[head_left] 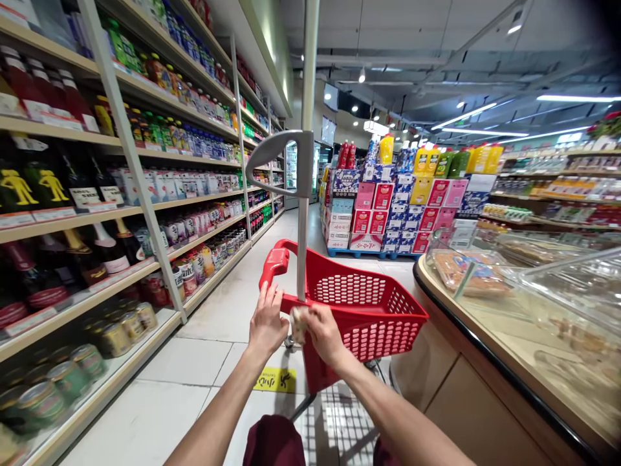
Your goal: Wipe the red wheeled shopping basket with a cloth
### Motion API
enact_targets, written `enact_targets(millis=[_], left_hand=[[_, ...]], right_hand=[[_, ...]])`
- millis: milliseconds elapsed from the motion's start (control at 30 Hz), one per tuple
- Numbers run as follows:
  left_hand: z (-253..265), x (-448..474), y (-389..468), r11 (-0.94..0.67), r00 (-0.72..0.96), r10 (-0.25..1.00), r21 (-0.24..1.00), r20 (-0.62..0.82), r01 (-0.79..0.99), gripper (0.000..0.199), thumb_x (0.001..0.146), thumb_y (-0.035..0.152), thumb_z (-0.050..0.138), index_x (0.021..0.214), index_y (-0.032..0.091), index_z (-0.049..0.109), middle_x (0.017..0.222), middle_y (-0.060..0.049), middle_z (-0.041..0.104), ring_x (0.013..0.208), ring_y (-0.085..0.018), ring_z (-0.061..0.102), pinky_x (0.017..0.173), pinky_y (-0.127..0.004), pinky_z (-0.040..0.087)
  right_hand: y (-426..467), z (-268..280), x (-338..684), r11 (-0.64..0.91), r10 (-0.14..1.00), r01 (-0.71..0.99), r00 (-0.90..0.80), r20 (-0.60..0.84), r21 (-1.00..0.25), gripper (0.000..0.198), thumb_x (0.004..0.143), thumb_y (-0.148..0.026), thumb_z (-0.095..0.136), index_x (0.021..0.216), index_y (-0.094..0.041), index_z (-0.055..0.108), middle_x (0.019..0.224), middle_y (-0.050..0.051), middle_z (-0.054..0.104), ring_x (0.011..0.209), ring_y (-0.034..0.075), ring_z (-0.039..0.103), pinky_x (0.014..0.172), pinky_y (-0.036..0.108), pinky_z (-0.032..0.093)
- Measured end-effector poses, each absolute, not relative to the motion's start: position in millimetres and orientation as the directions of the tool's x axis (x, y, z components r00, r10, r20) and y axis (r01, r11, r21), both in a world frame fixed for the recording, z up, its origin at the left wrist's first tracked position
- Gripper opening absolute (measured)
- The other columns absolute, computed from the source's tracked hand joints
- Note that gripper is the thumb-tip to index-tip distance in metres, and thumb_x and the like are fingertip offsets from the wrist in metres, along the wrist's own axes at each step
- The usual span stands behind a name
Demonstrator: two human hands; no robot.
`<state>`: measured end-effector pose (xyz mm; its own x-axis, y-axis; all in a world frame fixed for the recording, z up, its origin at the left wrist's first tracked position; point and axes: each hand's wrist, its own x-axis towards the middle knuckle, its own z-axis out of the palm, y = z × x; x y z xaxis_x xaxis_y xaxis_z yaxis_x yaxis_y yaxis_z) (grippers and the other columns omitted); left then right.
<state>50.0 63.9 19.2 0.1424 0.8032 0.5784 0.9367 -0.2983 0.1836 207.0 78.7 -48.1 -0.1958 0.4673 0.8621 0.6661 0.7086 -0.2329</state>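
Note:
A red plastic shopping basket [369, 330] with perforated sides stands in front of me, tilted. A metal pole [303, 252] rises at its near end and carries a grey loop handle [281, 165]. My left hand [266, 323] grips the basket's near left edge, fingers over the red plastic below its raised handle [276, 260]. Pinched in my right hand [324, 333] is a crumpled beige cloth [298, 323]. It is pressed against the basket's near end, by the foot of the pole. The fingertips of my right hand are partly hidden.
Drink shelves [194, 155] run along the left. On the right stands a curved display counter [466, 330] with packaged food, close to the basket. Stacked drink cartons [373, 213] rise ahead. A yellow caution sticker [276, 380] lies on the tiled floor [194, 375].

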Motion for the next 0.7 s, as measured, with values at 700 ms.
enact_targets(millis=[700], left_hand=[[7.8,39.0,75.5,-0.208,0.148,0.687,-0.002,0.712,0.978,0.046,0.068,0.011,0.041,0.113,0.009,0.048,0.129,-0.016,0.046,0.128,-0.029,0.027,0.101,-0.046,0.032]], right_hand=[[101.5,-37.7,231.8,0.654,0.599,0.625,-0.084,0.796,-0.426,0.052,0.066,-0.002,0.042,0.111,-0.023,0.056,0.111,0.006,0.056,0.107,0.019,0.046,0.093,0.040,0.040]])
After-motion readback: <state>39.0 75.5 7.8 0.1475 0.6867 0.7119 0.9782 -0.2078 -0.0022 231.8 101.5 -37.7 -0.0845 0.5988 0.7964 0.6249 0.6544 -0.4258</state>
